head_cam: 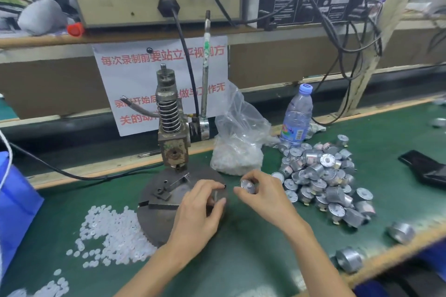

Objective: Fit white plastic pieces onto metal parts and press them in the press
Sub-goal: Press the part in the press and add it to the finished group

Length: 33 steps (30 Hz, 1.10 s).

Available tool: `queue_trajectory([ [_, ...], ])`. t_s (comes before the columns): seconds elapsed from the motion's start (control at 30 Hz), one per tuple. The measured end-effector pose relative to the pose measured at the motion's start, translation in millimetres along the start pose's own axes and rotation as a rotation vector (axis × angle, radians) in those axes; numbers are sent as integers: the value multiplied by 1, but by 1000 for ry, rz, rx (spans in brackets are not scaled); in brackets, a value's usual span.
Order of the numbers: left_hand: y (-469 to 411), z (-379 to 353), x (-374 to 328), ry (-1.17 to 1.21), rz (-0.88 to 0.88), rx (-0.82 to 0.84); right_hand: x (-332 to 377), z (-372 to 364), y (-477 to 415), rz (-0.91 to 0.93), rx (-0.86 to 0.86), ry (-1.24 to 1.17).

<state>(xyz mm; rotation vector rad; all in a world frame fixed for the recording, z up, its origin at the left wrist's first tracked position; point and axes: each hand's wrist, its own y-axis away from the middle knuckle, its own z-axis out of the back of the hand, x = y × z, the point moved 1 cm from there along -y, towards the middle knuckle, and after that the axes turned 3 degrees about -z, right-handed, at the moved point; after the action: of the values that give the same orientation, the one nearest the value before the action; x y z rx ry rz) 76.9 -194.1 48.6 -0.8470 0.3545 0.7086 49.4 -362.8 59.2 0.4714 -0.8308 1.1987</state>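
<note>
Left hand (200, 205), nearest item: fingers curled round a grey part (215, 198) (mostly hidden; I judge it metal), held over the rim of the press base (154, 202).
Right hand (261, 191): fingers pinch a metal part (247, 185), flat face turned up, probably to take a white piece.
White plastic pieces (113, 231): loose heap left of the base, near my left hand.
Metal parts heap (321, 176): right side of the worktop (253, 260).
Press (172, 128): behind both hands, lever (205, 67) upright.

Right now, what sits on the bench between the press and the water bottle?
In the head view, a clear plastic bag holding white pieces stands between the press and the water bottle.
</note>
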Motion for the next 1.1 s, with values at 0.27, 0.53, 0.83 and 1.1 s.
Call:
queue_trajectory([
  [0.27,-20,-54,-39,37,-73,256,-78,69,20,-235,-136,304],
  [0.53,-29,-86,-58,23,-78,380,-96,72,36,-161,-154,388],
  [0.83,-30,-68,-53,-37,-90,351,-79,78,42,-113,-278,294],
  [1.1,-25,-19,-48,-164,-139,314,-21,44,32,83,-165,165],
])
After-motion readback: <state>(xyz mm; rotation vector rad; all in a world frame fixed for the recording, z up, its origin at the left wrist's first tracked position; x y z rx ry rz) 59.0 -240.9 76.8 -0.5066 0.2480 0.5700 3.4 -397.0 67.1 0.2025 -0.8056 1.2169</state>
